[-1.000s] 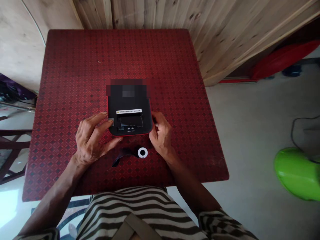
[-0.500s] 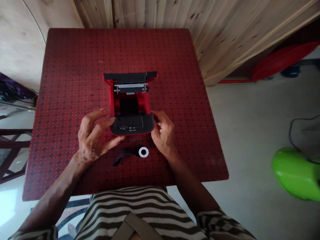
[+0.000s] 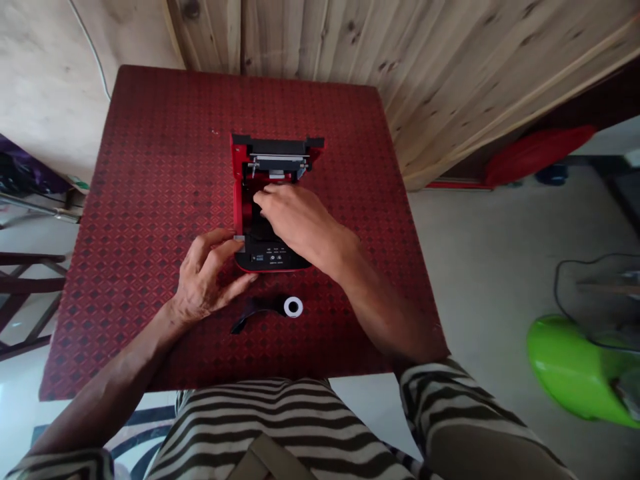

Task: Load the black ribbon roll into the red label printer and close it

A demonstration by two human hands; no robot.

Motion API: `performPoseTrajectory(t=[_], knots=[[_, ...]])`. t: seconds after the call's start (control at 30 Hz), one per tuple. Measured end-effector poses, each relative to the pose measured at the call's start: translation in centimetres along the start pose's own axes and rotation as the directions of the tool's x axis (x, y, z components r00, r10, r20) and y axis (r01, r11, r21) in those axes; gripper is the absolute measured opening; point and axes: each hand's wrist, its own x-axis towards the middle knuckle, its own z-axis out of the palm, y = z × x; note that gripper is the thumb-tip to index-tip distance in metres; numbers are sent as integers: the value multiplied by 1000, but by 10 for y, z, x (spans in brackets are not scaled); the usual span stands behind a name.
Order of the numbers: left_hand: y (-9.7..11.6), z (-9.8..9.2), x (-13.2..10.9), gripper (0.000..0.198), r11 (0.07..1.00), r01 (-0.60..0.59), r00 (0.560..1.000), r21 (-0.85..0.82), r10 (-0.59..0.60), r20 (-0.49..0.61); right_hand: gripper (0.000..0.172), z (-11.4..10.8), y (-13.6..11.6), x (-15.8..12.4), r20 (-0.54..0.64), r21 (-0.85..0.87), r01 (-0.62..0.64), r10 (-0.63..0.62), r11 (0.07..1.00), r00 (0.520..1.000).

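Observation:
A red and black label printer (image 3: 273, 259) stands on the table with its lid (image 3: 277, 147) raised at the back. My left hand (image 3: 203, 277) grips its front left corner, index finger on top and thumb low at the front edge. My right hand (image 3: 305, 223) reaches over the open compartment from the right, fingers curled and pointing down into it. Whatever those fingertips hold or touch is hidden. In front of the printer lies a small roll with a white end (image 3: 293, 307), from which a dark strip (image 3: 253, 311) trails to the left.
The red patterned table (image 3: 165, 153) fills the middle, against a wooden plank wall (image 3: 320, 40). A bright green plastic object (image 3: 565, 367) with a cord stands on the floor at right. A dark wooden chair (image 3: 30, 287) is beside the table's left edge.
My right hand has left the printer's right front side and moved up and left over the compartment. Dark film that covered the front panel has shifted, baring its markings. My left hand keeps its hold.

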Motion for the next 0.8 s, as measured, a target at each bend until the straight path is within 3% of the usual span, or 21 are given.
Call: performPoseTrajectory(t=[0.23, 0.57, 0.7, 0.8], knots=[[3, -1, -2, 58, 1000, 28, 999, 5, -28, 33, 36, -2, 1, 5, 53, -65, 29, -26, 997, 998], [1, 3, -4, 58, 999, 39, 999, -4, -39, 14, 34, -18, -10, -2, 28, -50, -117, 118, 992, 993], [1, 3, -4, 58, 999, 36, 999, -6, -36, 16, 30, -23, -15, -13, -40, -9, -126, 126, 992, 991], [1, 2, -3, 59, 999, 31, 1000, -8, -31, 4, 24, -31, -14, -35, -171, 105, -99, 115, 990, 979]])
